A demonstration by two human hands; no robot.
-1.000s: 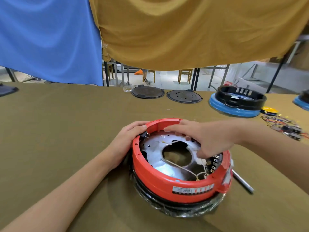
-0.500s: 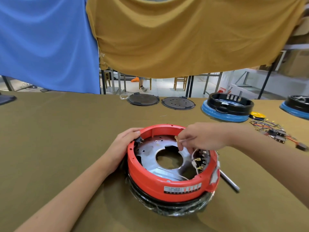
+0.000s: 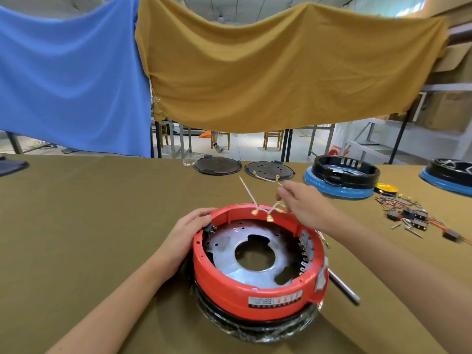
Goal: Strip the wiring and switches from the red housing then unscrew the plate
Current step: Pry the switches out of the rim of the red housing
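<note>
The white printed label (image 3: 275,301) on the round red plastic housing (image 3: 255,295) is too blurred to read. At three o'clock, the blue-based black ring (image 3: 449,176) is cut off.

— Can you read anything from where you're standing?

— Only one thing carries print: a sticker (image 3: 275,301) on the front wall of the red housing (image 3: 229,284) I'm working over. It's a long strip, white on its left part with a few rows of tiny dark characters, and red and white bars on its right part.

— What does it say?

— I can't tell. The characters are too small and blurred for a single word or number.

— No brand, nothing else?

— Nothing else that I can read.
</note>
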